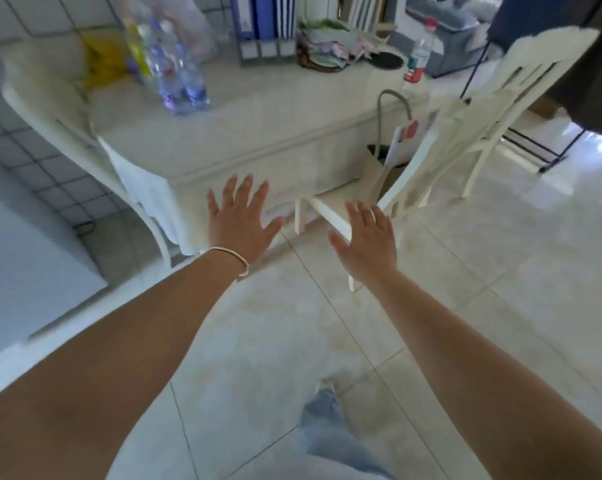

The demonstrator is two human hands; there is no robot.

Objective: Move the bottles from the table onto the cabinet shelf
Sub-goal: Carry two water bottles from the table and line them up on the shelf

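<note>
Approaching: step in hand judged as the walk-up to the table, nothing lifted yet.
Left hand [240, 221]: spread flat, empty, bracelet [235, 259] at wrist.
Right hand [368, 239]: spread flat, empty.
Table [258, 133]: beyond both hands, chairs either side.
Bottle cluster [174, 74]: far-left of tabletop, blurred, count unclear.
Red-capped bottle [418, 57]: far-right edge, upright.
Cabinet shelf: not visible.
Next: reach over tabletop, close around a bottle.
</note>
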